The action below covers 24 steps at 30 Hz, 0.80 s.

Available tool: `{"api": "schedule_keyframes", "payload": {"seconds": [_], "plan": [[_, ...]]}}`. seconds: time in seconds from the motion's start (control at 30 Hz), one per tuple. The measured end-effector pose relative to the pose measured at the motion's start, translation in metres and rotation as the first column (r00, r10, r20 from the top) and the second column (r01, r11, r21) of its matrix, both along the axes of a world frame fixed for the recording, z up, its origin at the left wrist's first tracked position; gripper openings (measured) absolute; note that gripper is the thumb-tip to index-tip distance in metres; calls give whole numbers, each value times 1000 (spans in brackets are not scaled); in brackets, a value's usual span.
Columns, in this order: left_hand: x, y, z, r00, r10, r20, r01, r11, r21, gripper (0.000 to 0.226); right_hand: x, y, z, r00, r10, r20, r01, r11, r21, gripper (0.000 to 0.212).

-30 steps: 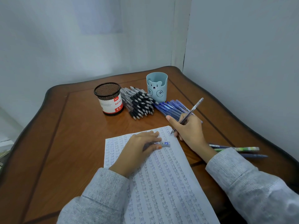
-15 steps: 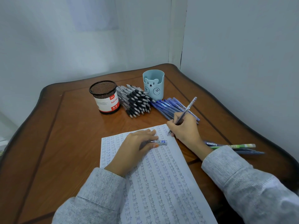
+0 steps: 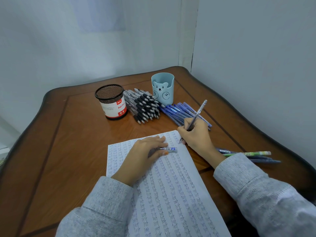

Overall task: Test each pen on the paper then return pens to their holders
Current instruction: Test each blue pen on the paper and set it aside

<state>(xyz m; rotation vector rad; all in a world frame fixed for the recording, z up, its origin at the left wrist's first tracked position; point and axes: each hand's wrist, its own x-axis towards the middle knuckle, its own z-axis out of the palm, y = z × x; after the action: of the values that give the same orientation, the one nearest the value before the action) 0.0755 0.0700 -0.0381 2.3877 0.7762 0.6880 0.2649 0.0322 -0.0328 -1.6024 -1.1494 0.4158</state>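
Pale walls are closing in behind and to the right of the wooden table (image 3: pixel 68 151), whose dark curved edge is running close behind the holders. The widest bare wood is lying left of the paper (image 3: pixel 171 194), which is reaching down to the near edge.

The mesh holder (image 3: pixel 111 101) and the blue bear holder (image 3: pixel 162 88) are standing upright near the far edge. The black pens (image 3: pixel 145 106) are lying heaped between them, and the blue pens (image 3: pixel 177 112) are lying just right of the heap. A few loose pens (image 3: pixel 248 153) are lying near the right edge.

The right hand (image 3: pixel 196 135) is gripping a pen (image 3: pixel 198 113) in curled fingers, its tip touching the paper's top right corner. The left hand (image 3: pixel 145 153) is pressing on the sheet, thumb and forefinger pinching a clear cap (image 3: pixel 171 149).

Compared with a second ago, both hands are keeping their places and grips, and the pen tip is sitting slightly lower below the corner.
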Motion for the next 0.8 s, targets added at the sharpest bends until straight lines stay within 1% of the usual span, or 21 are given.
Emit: {"api": "schedule_keyframes", "payload": {"seconds": [0.1, 0.23, 0.4, 0.5, 0.63, 0.73, 0.8], "plan": [[1, 0, 0, 1000, -1, -6, 1, 1000, 6, 31, 1, 0, 0, 999, -42, 15, 42, 999, 26, 26], [1, 0, 0, 1000, 4, -24, -4, 1000, 12, 31, -1, -1, 0, 999, -27, 27, 26, 1000, 8, 22], [1, 1, 0, 1000, 5, -27, -4, 1000, 26, 30, -1, -1, 1, 998, -58, 7, 57, 998, 30, 23], [1, 0, 0, 1000, 4, -27, -3, 1000, 25, 30, 0, 1, 2, 1000, -27, 11, 27, 1000, 12, 21], [1, 0, 1, 1000, 2, -25, -2, 1000, 19, 30, 0, 0, 3, 999, -40, -10, 40, 999, 21, 28], [1, -1, 1, 999, 6, -35, -6, 1000, 21, 31, -1, 0, 3, 999, -32, -6, 33, 999, 28, 22], [1, -1, 1, 999, 14, -34, -14, 1000, 12, 31, -1, 0, 2, 999, -37, -33, 38, 999, 31, 25]]}}
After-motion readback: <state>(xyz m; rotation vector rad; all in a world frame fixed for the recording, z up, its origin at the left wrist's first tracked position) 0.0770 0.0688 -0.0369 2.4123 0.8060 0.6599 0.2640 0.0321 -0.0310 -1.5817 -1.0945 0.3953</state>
